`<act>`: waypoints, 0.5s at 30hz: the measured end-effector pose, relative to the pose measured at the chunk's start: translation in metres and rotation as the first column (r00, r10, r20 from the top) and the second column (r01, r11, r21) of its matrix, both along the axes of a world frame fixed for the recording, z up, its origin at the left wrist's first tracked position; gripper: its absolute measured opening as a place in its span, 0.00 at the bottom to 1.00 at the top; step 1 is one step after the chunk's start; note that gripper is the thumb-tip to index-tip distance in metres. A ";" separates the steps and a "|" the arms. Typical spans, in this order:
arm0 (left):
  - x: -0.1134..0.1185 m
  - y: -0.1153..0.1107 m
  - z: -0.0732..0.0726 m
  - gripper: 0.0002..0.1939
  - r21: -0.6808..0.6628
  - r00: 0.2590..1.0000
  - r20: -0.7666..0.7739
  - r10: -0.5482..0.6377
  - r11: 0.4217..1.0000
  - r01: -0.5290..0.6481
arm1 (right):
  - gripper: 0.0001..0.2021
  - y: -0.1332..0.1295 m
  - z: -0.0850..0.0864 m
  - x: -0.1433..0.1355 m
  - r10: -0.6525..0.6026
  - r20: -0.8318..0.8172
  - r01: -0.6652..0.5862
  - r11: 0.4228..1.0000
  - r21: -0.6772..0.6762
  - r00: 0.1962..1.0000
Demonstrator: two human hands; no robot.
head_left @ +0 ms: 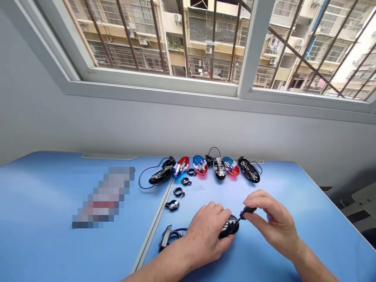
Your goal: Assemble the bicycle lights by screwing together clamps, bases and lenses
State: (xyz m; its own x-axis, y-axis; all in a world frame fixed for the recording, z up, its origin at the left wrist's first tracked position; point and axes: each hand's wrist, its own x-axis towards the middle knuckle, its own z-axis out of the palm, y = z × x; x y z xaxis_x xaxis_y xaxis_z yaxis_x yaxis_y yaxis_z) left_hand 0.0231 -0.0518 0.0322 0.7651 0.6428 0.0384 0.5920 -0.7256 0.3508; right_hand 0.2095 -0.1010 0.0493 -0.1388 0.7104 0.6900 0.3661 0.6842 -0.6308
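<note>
My left hand [207,231] is wrapped over a black oval shell [232,226] on the blue table and covers much of it. A small black screwdriver [248,212] is pinched between the thumb and fingers of my right hand [272,221]. Its shaft slants down to the left, and the tip is at the shell's right end. Left of my left hand, partly behind it, lies a black bracket [166,238] with a cable and a ring.
Several black ring clamps, one a clamp [172,205], run in a line beside the table seam [155,223]. Along the back lie red-and-blue shells [200,164] and black cabled units [249,170]. A blurred object [104,197] is at left.
</note>
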 end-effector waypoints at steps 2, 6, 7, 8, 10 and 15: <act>0.000 -0.001 0.000 0.07 0.007 1.000 -0.002 0.002 1.000 -0.002 | 0.16 0.000 0.000 0.006 0.073 -0.014 -0.074 0.994 -0.076 0.997; -0.001 -0.001 -0.002 0.09 0.028 1.000 0.011 0.009 1.000 -0.009 | 0.15 0.002 -0.003 0.014 0.118 -0.012 -0.118 0.980 -0.160 0.993; -0.001 -0.001 -0.003 0.09 0.034 1.000 0.017 0.009 0.999 -0.010 | 0.16 0.002 -0.005 0.014 0.092 0.000 -0.090 0.982 -0.169 0.996; -0.001 -0.001 -0.003 0.10 0.040 1.000 0.021 0.009 0.999 -0.009 | 0.16 0.002 -0.007 0.014 0.057 0.016 -0.054 0.984 -0.168 0.998; -0.001 -0.001 -0.004 0.11 0.047 1.000 0.024 0.007 0.999 -0.009 | 0.17 0.001 -0.010 0.011 -0.022 0.052 0.028 0.991 -0.129 0.998; 0.000 -0.002 0.000 0.11 0.034 1.000 -0.018 0.012 0.999 -0.011 | 0.16 0.000 -0.011 0.003 -0.148 0.126 0.136 0.986 0.095 0.981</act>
